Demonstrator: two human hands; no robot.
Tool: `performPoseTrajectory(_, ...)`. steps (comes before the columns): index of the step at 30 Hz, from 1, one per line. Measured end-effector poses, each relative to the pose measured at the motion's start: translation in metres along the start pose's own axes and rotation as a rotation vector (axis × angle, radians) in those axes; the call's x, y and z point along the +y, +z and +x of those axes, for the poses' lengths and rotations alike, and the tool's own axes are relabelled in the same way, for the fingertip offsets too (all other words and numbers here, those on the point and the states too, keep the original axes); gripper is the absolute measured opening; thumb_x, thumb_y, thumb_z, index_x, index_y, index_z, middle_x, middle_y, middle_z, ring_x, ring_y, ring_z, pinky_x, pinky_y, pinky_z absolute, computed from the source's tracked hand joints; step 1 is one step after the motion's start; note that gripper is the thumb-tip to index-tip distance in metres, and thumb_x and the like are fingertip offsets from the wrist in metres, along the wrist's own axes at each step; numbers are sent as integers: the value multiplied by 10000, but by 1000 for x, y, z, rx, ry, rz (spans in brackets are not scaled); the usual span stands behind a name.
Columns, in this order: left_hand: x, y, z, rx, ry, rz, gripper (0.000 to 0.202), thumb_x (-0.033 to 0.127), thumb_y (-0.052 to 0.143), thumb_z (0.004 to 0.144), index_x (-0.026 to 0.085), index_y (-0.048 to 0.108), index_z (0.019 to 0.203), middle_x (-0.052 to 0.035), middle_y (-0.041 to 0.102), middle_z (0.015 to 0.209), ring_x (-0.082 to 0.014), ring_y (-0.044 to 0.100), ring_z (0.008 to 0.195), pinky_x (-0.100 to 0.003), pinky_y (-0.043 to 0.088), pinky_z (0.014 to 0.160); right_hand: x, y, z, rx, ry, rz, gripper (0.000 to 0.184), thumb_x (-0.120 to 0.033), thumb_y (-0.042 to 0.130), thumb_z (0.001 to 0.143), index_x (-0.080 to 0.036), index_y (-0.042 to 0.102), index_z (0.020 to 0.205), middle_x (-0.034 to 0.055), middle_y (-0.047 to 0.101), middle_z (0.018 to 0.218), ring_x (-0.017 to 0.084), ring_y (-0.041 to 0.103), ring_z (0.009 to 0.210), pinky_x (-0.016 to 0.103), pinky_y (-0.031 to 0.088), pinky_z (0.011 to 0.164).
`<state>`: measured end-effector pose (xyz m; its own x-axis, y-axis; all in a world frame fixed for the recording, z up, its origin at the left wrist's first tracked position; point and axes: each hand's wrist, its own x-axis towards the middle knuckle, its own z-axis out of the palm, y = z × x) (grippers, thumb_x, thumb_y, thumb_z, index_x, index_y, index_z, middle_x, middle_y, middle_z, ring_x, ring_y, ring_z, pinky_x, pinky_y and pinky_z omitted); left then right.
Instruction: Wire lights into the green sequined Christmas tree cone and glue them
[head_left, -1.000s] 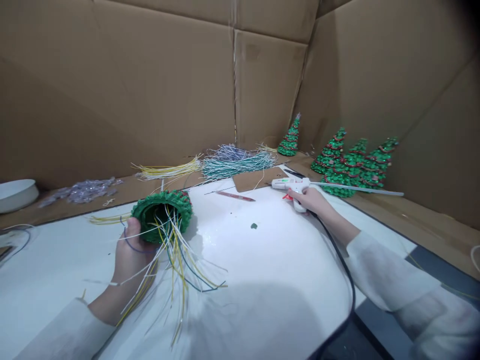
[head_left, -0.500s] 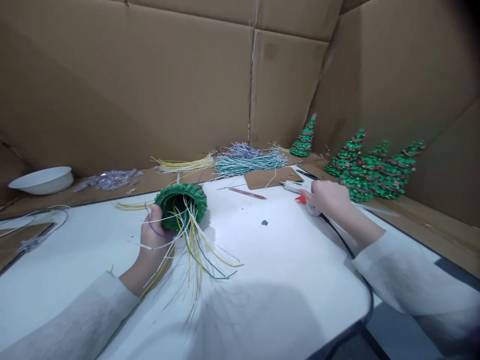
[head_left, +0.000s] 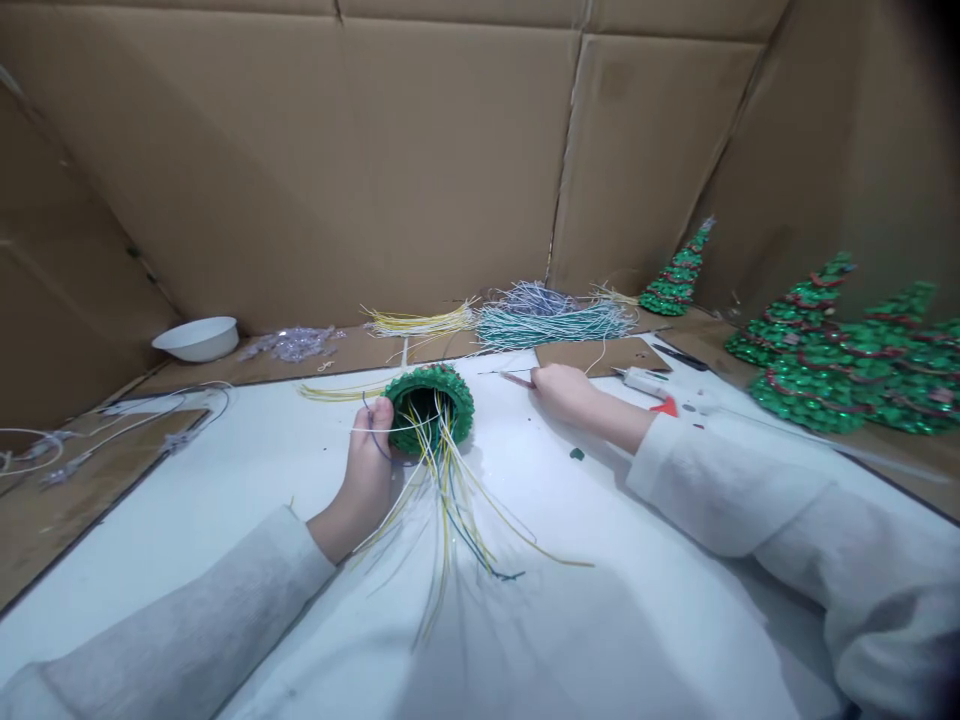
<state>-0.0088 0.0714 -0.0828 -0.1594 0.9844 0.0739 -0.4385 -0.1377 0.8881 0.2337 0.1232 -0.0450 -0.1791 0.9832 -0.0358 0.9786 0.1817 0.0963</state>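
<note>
My left hand [head_left: 367,470] is wrapped round the side of a green beaded Christmas tree [head_left: 461,405], which lies tipped so that its hollow base faces me. Yellow, white and green wires [head_left: 450,500] spill out of the opening towards me and over the table. My right hand [head_left: 566,393] is closed on a pencil [head_left: 516,379], whose tip end sticks out to the left of the fingers. To the right of that hand rests a white glue gun [head_left: 646,381] with a red trigger, untouched.
Along the back lie bundles of yellow wires [head_left: 424,319] and green wires [head_left: 555,325], with a cardboard piece [head_left: 600,352] in front. Finished trees [head_left: 810,370] stand at right. A white bowl [head_left: 196,339] and clear beads [head_left: 296,344] are at left. Cardboard walls [head_left: 450,150] enclose the table.
My right hand has let go of the glue gun, moved left and taken hold of the pencil. The left hand still holds the tree. The view has turned left.
</note>
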Motion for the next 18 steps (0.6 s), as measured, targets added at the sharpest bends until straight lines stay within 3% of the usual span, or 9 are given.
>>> performPoseTrajectory(8, 2, 5, -6, 27, 2, 156, 468, 576, 680, 671, 187, 555, 900, -3, 572, 795, -107, 510, 563, -206, 416, 414, 1, 7, -1, -51, 87, 30, 325, -322, 536, 904, -129, 548, 1165, 99, 591, 1133, 192, 601, 963, 387, 507, 822)
performPoseTrajectory(11, 3, 6, -6, 29, 4, 153, 484, 598, 667, 669, 193, 550, 907, -4, 558, 793, -107, 496, 555, -212, 411, 409, 3, -8, -14, -57, 99, 55, 257, -161, 455, 906, -46, 530, 1123, 164, 620, 1033, 217, 616, 885, 328, 471, 721)
performPoseTrajectory(13, 2, 4, -6, 23, 5, 181, 480, 606, 651, 681, 197, 546, 908, -2, 544, 786, -107, 488, 555, -214, 413, 409, 3, -24, -31, -17, 80, 79, 252, -111, 387, 891, -52, 501, 1109, 170, 628, 975, 226, 608, 817, 303, 410, 625)
performPoseTrajectory(15, 1, 2, -6, 14, 9, 225, 472, 607, 640, 692, 204, 540, 915, -5, 536, 804, -116, 497, 582, -216, 424, 412, -1, -41, -52, 65, 21, 123, 228, -152, 344, 908, -116, 474, 1092, 116, 628, 932, 196, 577, 738, 280, 347, 566)
performPoseTrajectory(18, -1, -3, -6, 12, 26, 269, 439, 593, 632, 712, 214, 526, 907, -6, 526, 829, -127, 508, 619, -218, 439, 418, -19, -56, -77, 259, -289, 378, 106, -165, 400, 879, -168, 489, 936, 37, 606, 828, 132, 511, 643, 241, 309, 561)
